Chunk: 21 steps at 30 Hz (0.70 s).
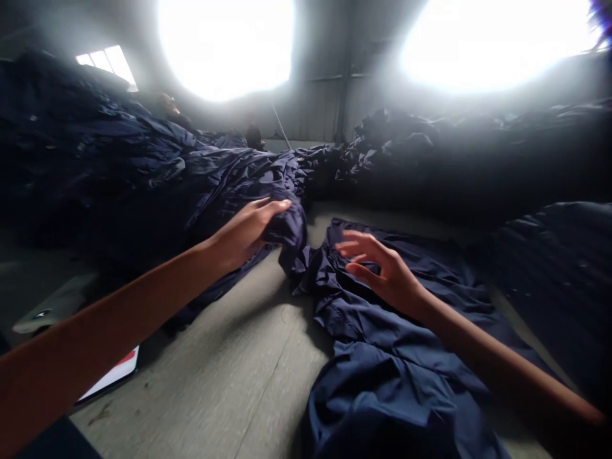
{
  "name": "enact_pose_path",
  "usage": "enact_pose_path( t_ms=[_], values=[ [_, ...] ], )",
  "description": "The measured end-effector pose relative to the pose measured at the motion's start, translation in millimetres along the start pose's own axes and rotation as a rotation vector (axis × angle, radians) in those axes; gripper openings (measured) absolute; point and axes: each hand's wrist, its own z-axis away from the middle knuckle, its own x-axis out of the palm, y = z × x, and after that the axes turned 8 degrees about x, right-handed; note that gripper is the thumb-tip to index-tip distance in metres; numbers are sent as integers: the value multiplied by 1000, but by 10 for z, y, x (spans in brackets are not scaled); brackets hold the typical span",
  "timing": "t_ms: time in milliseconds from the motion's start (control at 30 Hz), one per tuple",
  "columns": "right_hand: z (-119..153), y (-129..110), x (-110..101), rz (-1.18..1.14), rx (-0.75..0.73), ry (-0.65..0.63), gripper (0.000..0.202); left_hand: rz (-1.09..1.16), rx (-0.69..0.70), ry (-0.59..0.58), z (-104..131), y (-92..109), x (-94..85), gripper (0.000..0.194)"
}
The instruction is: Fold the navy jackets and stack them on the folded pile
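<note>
On my left, a phone [112, 377] lay on the tabletop [262, 350], nearer me than a heap of dark blue fabric [143, 153]. My left hand [248, 228] was clamped on some bunched cloth [292, 231]. My right hand [377, 262], fingers apart, seemingly gripping nothing, was over the blue garment [382, 331], partly laid out on the tabletop but rumpled and unfolded.

The grey table [253, 363] bears a dark garment [377, 357] at right, a cloth pile [224, 169] at far left and a phone [125, 366] at near left.
</note>
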Motion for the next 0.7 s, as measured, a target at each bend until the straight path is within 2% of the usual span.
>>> enact_pose_path(
  t_ms=[33, 100, 167, 233, 300, 367, 400, 467, 533, 600, 700],
  values=[
    [-108, -157, 56, -109, 2, -18, 69, 67, 11, -102, -45, 46, 175, 23],
    [-312, -372, 134, -301, 36, 27, 83, 207, 33, -316, -105, 87, 497, 27],
    [-480, -442, 133, -435, 124, 172, 73, 281, 89, -435, -120, 71, 726, 36],
    [-594, -409, 47, -513, 252, 318, 52, 221, 202, -441, -72, -25, 846, 37],
    [-654, -347, -80, -562, 370, 424, 35, 24, 380, -346, 60, -232, 891, 31],
    [-678, -315, -189, -613, 445, 479, 24, -224, 555, -277, 261, -553, 905, 29],
    [-682, -317, -224, -651, 473, 476, 20, -344, 589, -348, 369, -744, 910, 29],
    [-680, -353, -250, -738, 531, 422, 15, -590, 595, -657, 550, -1137, 920, 33],
    [-673, -411, -237, -813, 580, 357, 16, -817, 550, -782, 652, -1481, 915, 40],
    [-671, -466, -220, -849, 608, 333, 21, -965, 490, -767, 684, -1724, 875, 49],
    [-692, -508, -264, -886, 614, 356, 24, -1067, 400, -709, 705, -1907, 745, 55]
  ],
)
